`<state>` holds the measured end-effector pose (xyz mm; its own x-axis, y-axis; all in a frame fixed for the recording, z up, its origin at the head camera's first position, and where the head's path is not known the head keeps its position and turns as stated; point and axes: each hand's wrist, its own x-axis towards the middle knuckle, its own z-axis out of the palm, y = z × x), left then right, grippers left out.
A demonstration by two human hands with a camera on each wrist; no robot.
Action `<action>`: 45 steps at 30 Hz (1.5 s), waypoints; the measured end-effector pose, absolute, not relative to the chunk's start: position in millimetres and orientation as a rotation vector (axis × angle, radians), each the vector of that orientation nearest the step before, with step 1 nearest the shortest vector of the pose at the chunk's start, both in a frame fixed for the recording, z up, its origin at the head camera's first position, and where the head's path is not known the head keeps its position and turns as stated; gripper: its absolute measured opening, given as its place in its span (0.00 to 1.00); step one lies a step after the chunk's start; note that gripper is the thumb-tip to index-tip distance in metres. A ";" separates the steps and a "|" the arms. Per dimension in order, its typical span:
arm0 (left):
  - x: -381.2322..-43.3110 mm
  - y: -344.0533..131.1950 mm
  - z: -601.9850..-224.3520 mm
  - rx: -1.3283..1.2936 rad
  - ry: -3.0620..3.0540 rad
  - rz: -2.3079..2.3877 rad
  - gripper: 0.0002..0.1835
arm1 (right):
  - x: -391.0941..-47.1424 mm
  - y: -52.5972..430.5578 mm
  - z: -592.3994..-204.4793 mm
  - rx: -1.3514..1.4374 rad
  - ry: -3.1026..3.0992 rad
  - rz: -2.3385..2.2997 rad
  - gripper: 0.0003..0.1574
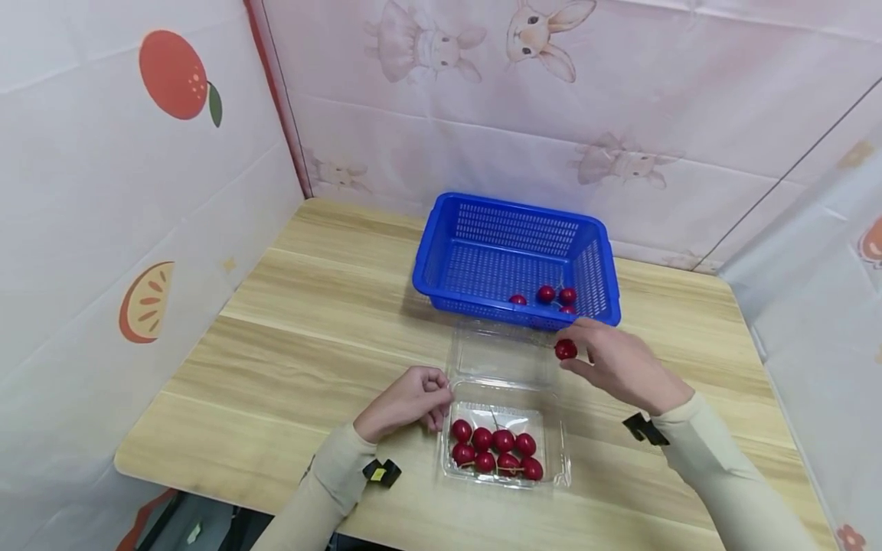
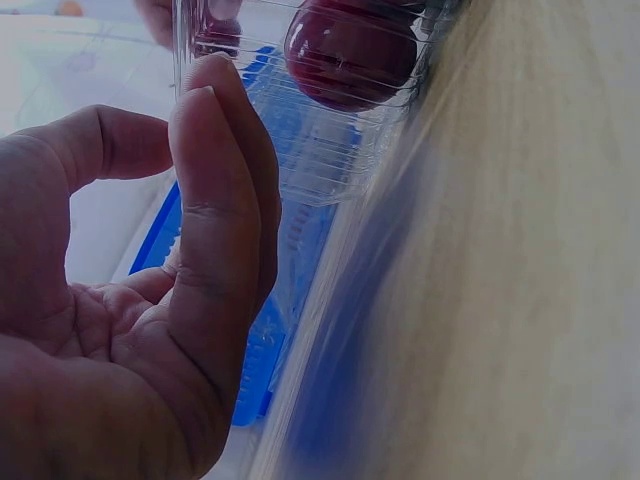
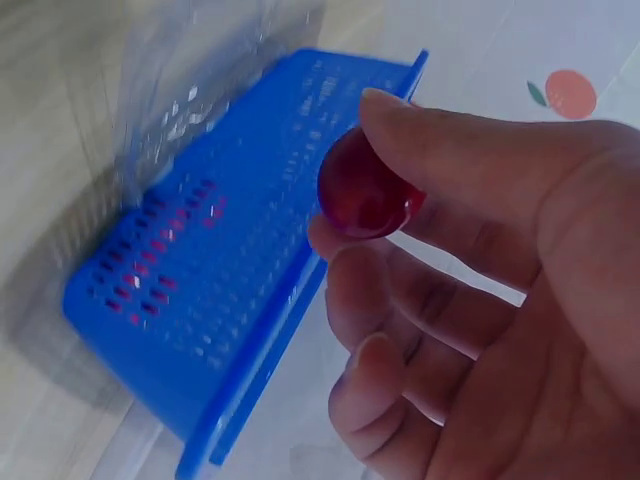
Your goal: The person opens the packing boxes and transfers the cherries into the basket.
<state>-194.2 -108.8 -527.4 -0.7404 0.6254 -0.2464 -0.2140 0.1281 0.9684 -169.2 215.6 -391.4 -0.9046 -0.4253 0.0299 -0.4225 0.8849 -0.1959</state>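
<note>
Right now, the right hand [image 1: 623, 363] is pinching a red cherry [image 1: 566, 350] between its thumb and fingers. Just past that grip, a blue basket [image 1: 475, 268] is standing on the table [image 1: 331, 306], with four other cherries [image 1: 546, 294] showing inside. Just left of the same grip, a clear lid [image 1: 503, 358] is lying open. The left hand [image 1: 408, 399] is pinching the edge of a clear box [image 1: 530, 417], and eight more cherries [image 1: 504, 440] are sitting inside, beside that grip.

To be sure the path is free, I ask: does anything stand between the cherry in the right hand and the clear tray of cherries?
Nothing visible does. The right hand holds the cherry beyond the clear tray, which is open, its lid folded back. The left hand is at the tray's left side, off that path.
</note>
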 end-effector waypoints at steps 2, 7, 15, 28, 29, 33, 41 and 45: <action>-194.1 -108.7 -527.4 0.396 1.772 1.683 0.05 | -175.4 220.3 -387.6 -0.648 3.039 -0.309 0.18; -193.9 -108.5 -527.4 0.396 1.769 1.685 0.05 | -191.7 231.1 -380.0 -0.561 3.052 -0.307 0.22; -193.4 -109.5 -528.0 0.398 1.775 1.678 0.07 | -218.5 237.2 -375.0 -0.502 3.041 -0.354 0.25; -193.5 -108.8 -529.9 0.401 1.755 1.687 0.06 | -254.7 247.7 -375.6 -0.425 3.034 -0.344 0.24; -193.4 -108.6 -530.1 0.403 1.757 1.688 0.06 | -257.0 248.5 -376.4 -0.416 3.031 -0.336 0.24; -193.4 -108.2 -528.8 0.399 1.763 1.687 0.05 | -265.4 252.6 -380.8 -0.383 3.013 -0.292 0.23; -194.0 -108.8 -530.1 0.400 1.747 1.698 0.06 | -278.9 255.3 -395.9 -0.327 2.955 -0.146 0.18; -194.3 -108.5 -531.0 0.397 1.750 1.696 0.05 | -281.6 253.3 -401.3 -0.309 2.927 -0.083 0.16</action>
<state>-194.3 -108.5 -531.0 -0.7361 0.6312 -0.2445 -0.2249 0.1126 0.9679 -281.6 253.3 -401.3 -0.9588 -0.2119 -0.1891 -0.2008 0.9767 -0.0762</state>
